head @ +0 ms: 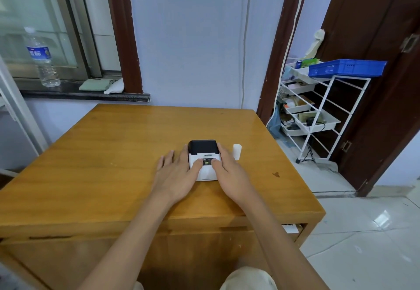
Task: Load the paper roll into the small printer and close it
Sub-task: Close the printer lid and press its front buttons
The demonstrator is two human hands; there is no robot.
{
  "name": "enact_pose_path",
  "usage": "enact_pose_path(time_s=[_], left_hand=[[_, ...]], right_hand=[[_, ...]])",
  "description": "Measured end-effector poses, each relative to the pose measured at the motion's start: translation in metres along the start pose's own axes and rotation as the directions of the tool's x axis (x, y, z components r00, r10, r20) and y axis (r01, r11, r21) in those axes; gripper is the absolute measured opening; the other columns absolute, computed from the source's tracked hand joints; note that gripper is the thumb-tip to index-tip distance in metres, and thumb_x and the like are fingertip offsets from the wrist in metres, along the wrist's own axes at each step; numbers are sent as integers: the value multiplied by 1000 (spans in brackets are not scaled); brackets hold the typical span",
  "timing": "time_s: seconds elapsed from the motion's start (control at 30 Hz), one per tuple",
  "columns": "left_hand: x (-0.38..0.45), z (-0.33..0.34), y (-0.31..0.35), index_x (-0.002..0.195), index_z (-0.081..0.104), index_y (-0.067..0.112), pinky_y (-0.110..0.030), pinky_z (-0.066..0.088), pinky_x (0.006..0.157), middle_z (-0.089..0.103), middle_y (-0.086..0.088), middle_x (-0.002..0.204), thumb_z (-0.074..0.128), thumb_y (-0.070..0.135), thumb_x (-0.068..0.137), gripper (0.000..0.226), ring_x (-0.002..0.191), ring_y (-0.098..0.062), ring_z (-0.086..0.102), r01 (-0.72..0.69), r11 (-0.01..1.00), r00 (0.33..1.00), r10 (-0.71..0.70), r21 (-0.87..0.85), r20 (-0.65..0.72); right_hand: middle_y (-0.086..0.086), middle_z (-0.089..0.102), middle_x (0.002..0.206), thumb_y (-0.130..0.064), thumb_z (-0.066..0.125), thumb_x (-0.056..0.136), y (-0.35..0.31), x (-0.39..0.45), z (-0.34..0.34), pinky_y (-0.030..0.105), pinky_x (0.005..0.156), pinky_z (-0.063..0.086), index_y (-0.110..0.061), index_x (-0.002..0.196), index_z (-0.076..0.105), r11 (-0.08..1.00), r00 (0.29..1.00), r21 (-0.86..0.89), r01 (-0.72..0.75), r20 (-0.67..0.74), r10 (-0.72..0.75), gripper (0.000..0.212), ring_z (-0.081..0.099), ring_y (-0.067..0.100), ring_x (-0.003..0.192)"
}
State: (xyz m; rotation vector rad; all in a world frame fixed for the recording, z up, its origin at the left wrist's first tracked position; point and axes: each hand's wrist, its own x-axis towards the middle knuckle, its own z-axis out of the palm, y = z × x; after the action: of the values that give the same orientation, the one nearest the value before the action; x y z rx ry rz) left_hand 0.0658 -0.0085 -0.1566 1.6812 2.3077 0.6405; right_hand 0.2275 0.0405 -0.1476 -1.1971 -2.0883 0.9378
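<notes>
Hands flank printer, lid shut
Left hand [176, 173] and right hand [229, 171] unclenched, thumbs on printer [203, 160]; paper roll [237, 151] upright beside it on counter [113, 153].

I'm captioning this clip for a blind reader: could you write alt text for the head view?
Both hands, left hand and right hand, flank a small printer on a wooden table, thumbs resting on its white front, lid closed. A white paper roll stands upright just right of the right hand, not yet loaded.

The printer [204, 159], white with a black lid, lies closed on the table. The white paper roll [237, 151] stands upright just beside it at three o'clock.
</notes>
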Motion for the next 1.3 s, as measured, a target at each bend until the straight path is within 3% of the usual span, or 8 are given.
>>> enact_pose_path(time_s=[0.13, 0.23, 0.43, 0.57, 0.7, 0.83, 1.1, 1.3], left_hand=[[-4, -2, 3, 167, 8, 26, -40, 11, 128, 24, 2, 173, 15, 63, 102, 76, 161, -19, 7, -6, 1000, 1000, 6, -6, -3], [-4, -2, 2, 166, 14, 26, -44, 25, 125, 32, 2, 170, 15, 65, 98, 79, 158, -20, 22, -32, 999, 999, 32, -35, -21], [-6, -2, 4, 167, 8, 15, -40, 22, 126, 29, -5, 171, 20, 58, 105, 77, 156, -21, 27, -78, 996, 996, 76, -36, -40], [-6, -3, 3, 167, 7, 16, -40, 34, 117, 32, -4, 170, 19, 60, 105, 78, 154, -24, 31, -74, 997, 997, 74, -34, -17], [-2, -2, 3, 167, 11, 18, -41, 42, 110, 40, -2, 166, 16, 63, 103, 79, 149, -22, 38, -82, 997, 996, 81, -11, -43], [-2, -1, 1, 165, 18, 24, -42, 44, 108, 46, 1, 161, 13, 69, 97, 82, 144, -21, 44, -85, 995, 995, 82, -53, -58], [-6, -4, 0, 165, 20, 24, -39, 43, 103, 44, 3, 162, 26, 62, 102, 74, 140, -21, 47, -140, 978, 988, 127, -154, -93], [-10, -8, 0, 167, 16, 23, -38, 35, 116, 29, 6, 171, 40, 53, 105, 72, 151, -20, 36, -126, 959, 989, 103, -254, -102]], right_hand=[[-12, 52, 158, -60, 27, 94, 1, 2, 1, 50, 110, 51, -43, 164, 26, 1000, 1000, 1, -1, 2, 1, 72, 58, 17, 134], [-11, 51, 160, -61, 25, 93, 1, 2, 2, 50, 110, 51, -42, 164, 25, 1000, 1000, -9, 1, 3, -1, 74, 57, 18, 134], [-8, 50, 160, -63, 22, 90, 0, 2, 2, 50, 111, 49, -38, 166, 22, 1000, 1000, -22, -3, 3, 3, 80, 56, 20, 135], [-14, 56, 146, -48, 32, 96, -4, 2, 1, 47, 105, 52, -42, 158, 33, 1000, 1000, 6, -18, -14, 18, 62, 59, 16, 125], [-11, 59, 139, -43, 34, 98, -8, 6, 1, 46, 102, 54, -40, 155, 37, 999, 998, 25, -46, -43, 47, 57, 59, 16, 122], [-11, 58, 144, -47, 29, 98, -10, -2, 2, 48, 106, 51, -42, 159, 33, 999, 998, 8, -48, -48, 48, 61, 58, 17, 126], [-6, 57, 151, -60, 20, 90, -8, -4, 6, 47, 103, 53, -39, 163, 27, 999, 998, -15, -31, -50, 30, 77, 61, 22, 126], [-8, 62, 142, -45, 34, 102, -8, -5, 3, 39, 92, 55, -40, 161, 32, 999, 998, 12, -31, -59, 31, 59, 64, 17, 115]])
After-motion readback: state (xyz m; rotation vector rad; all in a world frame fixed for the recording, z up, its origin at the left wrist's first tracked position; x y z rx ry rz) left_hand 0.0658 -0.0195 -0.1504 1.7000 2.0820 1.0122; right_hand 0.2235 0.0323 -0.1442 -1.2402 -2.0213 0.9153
